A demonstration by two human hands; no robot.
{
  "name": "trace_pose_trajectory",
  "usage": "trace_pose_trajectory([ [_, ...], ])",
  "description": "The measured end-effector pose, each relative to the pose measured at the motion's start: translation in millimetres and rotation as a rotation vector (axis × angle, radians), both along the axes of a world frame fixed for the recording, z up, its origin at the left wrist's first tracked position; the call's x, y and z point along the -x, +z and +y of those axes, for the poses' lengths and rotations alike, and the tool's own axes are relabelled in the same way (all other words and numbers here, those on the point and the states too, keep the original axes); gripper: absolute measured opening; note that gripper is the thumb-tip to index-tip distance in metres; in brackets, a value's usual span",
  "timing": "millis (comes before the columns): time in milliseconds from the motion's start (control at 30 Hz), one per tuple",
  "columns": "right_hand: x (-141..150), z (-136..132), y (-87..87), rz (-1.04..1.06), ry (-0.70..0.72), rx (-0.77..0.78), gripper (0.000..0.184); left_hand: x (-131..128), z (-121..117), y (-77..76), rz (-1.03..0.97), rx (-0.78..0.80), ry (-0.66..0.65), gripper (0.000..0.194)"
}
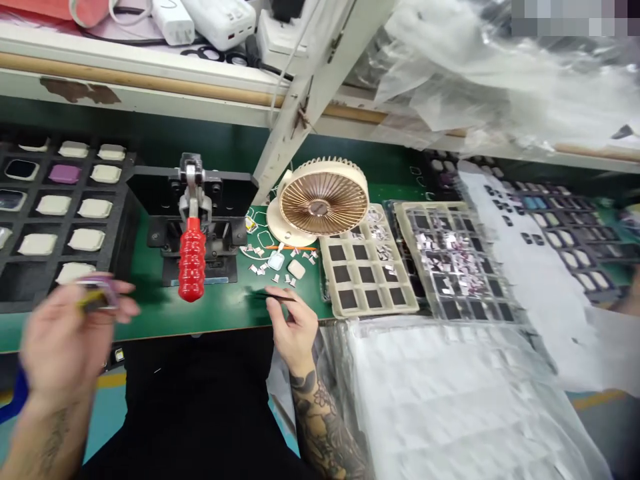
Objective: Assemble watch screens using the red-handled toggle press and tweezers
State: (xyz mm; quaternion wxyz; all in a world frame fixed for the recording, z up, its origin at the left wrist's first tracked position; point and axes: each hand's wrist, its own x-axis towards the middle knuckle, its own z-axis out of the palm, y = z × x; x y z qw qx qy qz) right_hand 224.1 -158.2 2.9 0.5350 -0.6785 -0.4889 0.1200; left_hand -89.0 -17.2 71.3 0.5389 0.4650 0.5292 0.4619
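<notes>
Tattooed right forearm (323, 427) angles up to a right hand (293, 337) pinching slim black tweezers (275, 296), tips pointing left, long axis nearly level. Well apart, the blurred left hand (65, 333) lifts a small purple-rimmed piece (97, 297) in its fingers. Between them stands a red-handled toggle clamp (192, 257).

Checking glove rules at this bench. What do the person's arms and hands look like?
The left hand and right hand are bare, without gloves. No sleeves show. The right forearm carries a dark floral tattoo; the left forearm has a fainter dark tattoo.
</notes>
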Motion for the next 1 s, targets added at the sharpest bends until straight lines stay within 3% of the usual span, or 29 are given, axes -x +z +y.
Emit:
trace_pose_trajectory([
  [133, 5, 9, -6.1, -0.042, -0.061, 0.000, 0.009, -79, -24, -35.9, -0.390, 0.370, -0.293, 0.036],
  [233, 11, 11, -4.8, 0.082, -0.099, -0.120, 0.017, -101, -32, -49.0, -0.495, 0.478, -0.392, 0.046],
  [500, 42, 28, 9.1, 0.194, 0.005, -0.284, 0.022, -91, -34, -58.1, -0.600, 0.424, -0.464, 0.036],
  [600, 48, 27, 6.0, 0.041, 0.033, -0.299, 0.030, -89, -34, -62.0, -0.623, 0.465, -0.477, 0.045],
  [767, 60, 30, -7.1, -0.300, 0.247, -0.185, 0.043, -91, -39, -66.5, -0.670, 0.574, -0.410, 0.052],
  [900, 72, 36, -17.7, -0.314, 0.172, -0.147, 0.049, -96, -44, -67.9, -0.687, 0.597, -0.364, 0.047],
  [1000, 76, 35, -21.0, -0.265, 0.118, -0.123, 0.044, -98, -43, -69.2, -0.642, 0.574, -0.352, 0.045],
])
